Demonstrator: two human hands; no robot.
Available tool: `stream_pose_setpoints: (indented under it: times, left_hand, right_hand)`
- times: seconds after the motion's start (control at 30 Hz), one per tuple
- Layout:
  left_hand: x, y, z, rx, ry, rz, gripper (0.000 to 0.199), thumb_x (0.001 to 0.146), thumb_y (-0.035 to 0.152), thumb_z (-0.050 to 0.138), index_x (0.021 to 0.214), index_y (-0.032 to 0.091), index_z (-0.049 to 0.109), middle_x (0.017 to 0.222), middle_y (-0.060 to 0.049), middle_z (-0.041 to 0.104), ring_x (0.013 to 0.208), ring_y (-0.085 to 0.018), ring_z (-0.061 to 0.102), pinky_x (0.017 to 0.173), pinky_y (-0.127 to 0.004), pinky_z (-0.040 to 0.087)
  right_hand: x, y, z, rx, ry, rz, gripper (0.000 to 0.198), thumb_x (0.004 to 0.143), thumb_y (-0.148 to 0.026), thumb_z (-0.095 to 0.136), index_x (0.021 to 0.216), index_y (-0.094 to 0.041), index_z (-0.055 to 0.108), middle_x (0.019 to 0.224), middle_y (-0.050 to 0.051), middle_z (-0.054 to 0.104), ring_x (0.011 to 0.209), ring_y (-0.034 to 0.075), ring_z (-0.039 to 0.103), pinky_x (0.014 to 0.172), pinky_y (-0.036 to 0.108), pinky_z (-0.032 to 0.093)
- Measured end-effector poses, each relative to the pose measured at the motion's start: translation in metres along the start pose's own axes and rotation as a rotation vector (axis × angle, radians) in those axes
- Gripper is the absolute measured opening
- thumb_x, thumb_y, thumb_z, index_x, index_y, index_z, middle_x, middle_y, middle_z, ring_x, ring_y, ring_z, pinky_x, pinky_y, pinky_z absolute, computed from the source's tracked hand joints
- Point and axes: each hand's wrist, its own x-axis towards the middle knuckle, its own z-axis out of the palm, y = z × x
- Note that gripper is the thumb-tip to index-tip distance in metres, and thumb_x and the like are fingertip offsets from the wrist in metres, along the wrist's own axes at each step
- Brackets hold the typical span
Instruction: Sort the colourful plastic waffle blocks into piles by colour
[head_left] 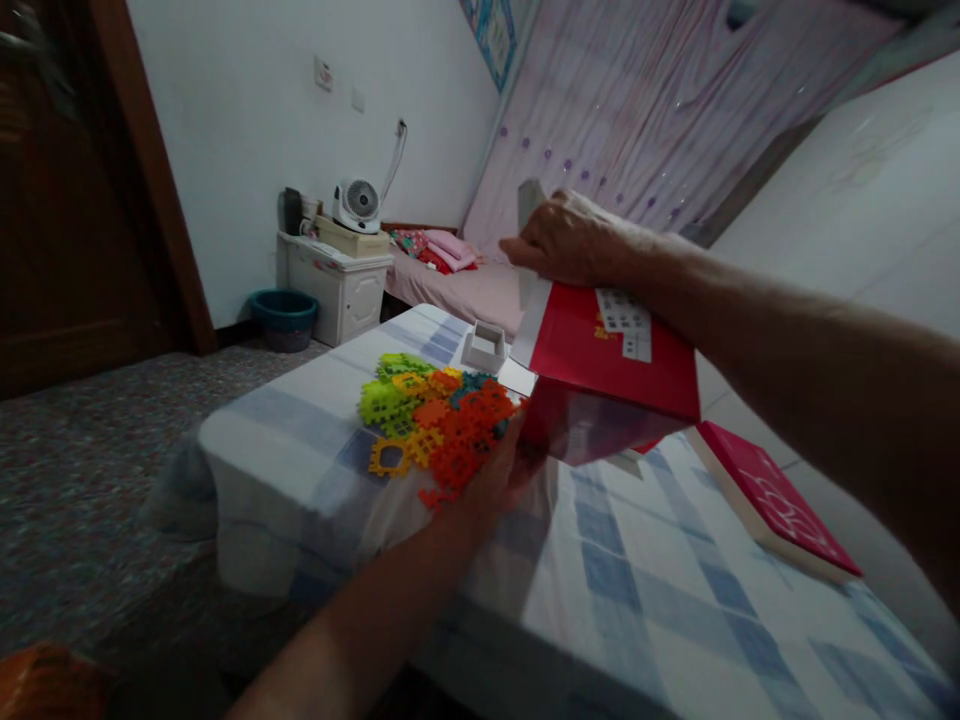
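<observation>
A red cardboard box [600,350] with white stickers is tipped on its side above the bed-like table, its open end facing left. My right hand [566,240] is closed on the box's upper edge, by a raised pale flap. Low on the box, my left hand [510,460] is pressed against its side, with its fingers partly hidden and blurred. Just left of the opening lies a heap of plastic interlocking pieces: green ones [386,400], yellow ones [426,445] and orange-red ones [472,430], with a few dark blue ones among them.
A blue-and-white checked cloth [637,560] covers the table. Behind the heap sits a small white open box [487,343]. At the right lies a flat red box or lid [776,500]. Farther back are a teal tub [283,318], a white cabinet [349,300] bearing a fan [358,203], and a pink bed [457,290].
</observation>
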Motion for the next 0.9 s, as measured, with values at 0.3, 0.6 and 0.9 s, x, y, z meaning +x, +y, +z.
stream_pose_setpoints:
  times: [0.3, 0.6, 0.9]
  left_hand:
    - [-0.004, -0.003, 0.0, 0.011, -0.07, 0.019, 0.014, 0.084, 0.028, 0.06, 0.085, 0.016, 0.067, 0.082, -0.003, 0.069, 0.076, -0.011, 0.066, 0.076, -0.022, 0.054]
    - [-0.006, -0.012, -0.007, 0.136, -0.062, -0.056, 0.014, 0.075, 0.021, 0.069, 0.087, 0.015, 0.068, 0.08, -0.004, 0.069, 0.073, -0.012, 0.064, 0.072, -0.021, 0.052]
    - [-0.006, -0.017, -0.013, 0.437, -0.099, -0.043, 0.051, 0.076, 0.062, 0.06, 0.098, 0.017, 0.068, 0.099, -0.01, 0.07, 0.088, -0.019, 0.065, 0.084, -0.033, 0.05]
  right_hand:
    - [-0.014, -0.004, -0.033, 0.053, 0.073, 0.055, 0.051, 0.095, -0.028, 0.037, 0.047, -0.021, 0.021, 0.042, -0.007, 0.032, 0.052, 0.005, 0.045, 0.068, 0.025, 0.04]
    - [-0.085, 0.013, -0.013, 0.18, 0.178, 0.215, 0.053, 0.093, -0.035, 0.042, 0.045, -0.021, 0.023, 0.043, -0.008, 0.026, 0.046, 0.003, 0.02, 0.055, 0.025, 0.029]
    - [-0.208, -0.005, -0.04, 0.263, 0.415, 0.194, 0.047, 0.092, -0.024, 0.042, 0.05, -0.021, 0.022, 0.05, -0.005, 0.023, 0.046, 0.009, 0.028, 0.069, 0.031, 0.039]
